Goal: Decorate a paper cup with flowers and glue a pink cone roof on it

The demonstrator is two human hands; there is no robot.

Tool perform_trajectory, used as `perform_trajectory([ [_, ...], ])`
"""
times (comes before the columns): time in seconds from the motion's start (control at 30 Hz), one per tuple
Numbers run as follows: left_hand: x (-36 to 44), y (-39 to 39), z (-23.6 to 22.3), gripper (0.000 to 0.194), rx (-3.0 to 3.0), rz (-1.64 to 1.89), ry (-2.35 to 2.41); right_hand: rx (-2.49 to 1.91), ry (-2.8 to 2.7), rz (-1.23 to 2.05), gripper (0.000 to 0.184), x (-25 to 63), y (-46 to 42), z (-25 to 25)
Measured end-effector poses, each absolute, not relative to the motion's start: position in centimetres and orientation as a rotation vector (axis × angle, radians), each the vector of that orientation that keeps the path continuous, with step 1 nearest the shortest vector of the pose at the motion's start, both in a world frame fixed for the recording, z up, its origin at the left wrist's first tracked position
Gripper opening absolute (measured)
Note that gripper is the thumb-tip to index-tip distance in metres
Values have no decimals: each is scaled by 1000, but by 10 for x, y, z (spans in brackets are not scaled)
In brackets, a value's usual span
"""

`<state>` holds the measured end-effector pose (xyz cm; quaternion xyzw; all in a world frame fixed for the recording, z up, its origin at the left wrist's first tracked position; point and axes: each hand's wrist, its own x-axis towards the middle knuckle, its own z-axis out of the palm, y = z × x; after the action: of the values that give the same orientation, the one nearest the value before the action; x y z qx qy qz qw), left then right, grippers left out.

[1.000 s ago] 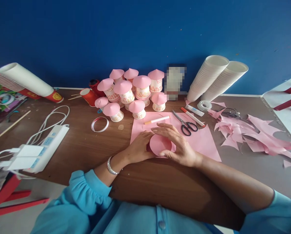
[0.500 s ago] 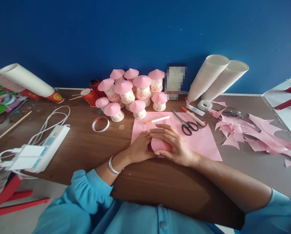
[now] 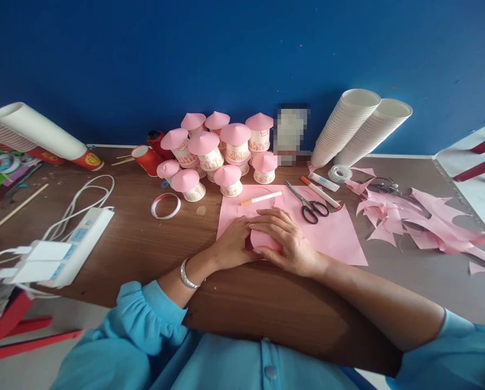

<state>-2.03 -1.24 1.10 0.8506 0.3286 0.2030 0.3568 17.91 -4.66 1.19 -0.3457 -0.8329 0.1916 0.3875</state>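
Note:
A round piece of pink paper [image 3: 266, 241] lies between my two hands, mostly covered by them; I cannot tell whether it is flat or cone-shaped. My left hand [image 3: 236, 246] is closed around its left side, fingers partly hidden. Curved over its top and right side is my right hand [image 3: 285, 238], the thumb at the near edge. Beneath them spreads a pink paper sheet [image 3: 332, 244]. On that sheet, just beyond my fingers, rest an orange-and-white marker [image 3: 262, 198] and black-handled scissors [image 3: 309, 205]. A red-and-white marker [image 3: 321, 193] lies right of the scissors.
Several decorated paper cups with pink cone roofs [image 3: 236, 135] stand by the wall. Stacked white cups [image 3: 346, 130] lean at right, near a tape roll [image 3: 340, 173], a glue stick [image 3: 323, 181] and pink scraps [image 3: 382, 211]. A power strip [image 3: 84, 244] and tape ring [image 3: 165, 206] lie left.
My right hand has come down and closed over the pink paper, moving slightly left and covering more of it. The left hand stays in nearly the same place.

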Motion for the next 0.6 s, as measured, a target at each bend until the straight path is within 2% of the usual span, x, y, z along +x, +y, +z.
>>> perform_trajectory([
  [0.2, -21, -12, 9, 64, 2247, 500, 862, -853, -2076, 489, 47, 178, -46, 14],
  [0.43, -18, -11, 15, 55, 2256, 554, 795, -836, -2058, 530, 31, 178, -45, 10],
  [0.5, -18, -11, 13, 56, 2249, 568, 786, -836, -2060, 541, 33, 178, -45, 9],
  [0.6, -21, -12, 9, 58, 2212, 609, 816, -849, -2054, 551, 46, 179, -45, 11],
])
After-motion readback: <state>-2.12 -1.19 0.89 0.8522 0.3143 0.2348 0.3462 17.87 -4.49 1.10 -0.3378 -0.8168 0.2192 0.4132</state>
